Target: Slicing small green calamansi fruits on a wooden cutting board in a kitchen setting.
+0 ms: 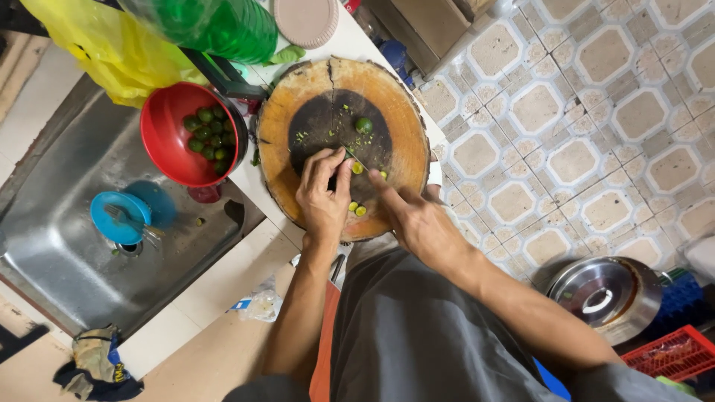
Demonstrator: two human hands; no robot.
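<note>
Fingers of my left hand [322,195] curl down, pinning a small lime [356,167] mid-board beside the knife [353,158] my right hand [417,219] grips, so a slip could nick them.

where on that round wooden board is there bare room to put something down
The far half of the chopping board is mostly bare, bordered by its rim and one whole lime. The left edge beside the red bowl is free too. The near middle is crowded: the left hand, right hand, knife and cut lime pieces.
</note>
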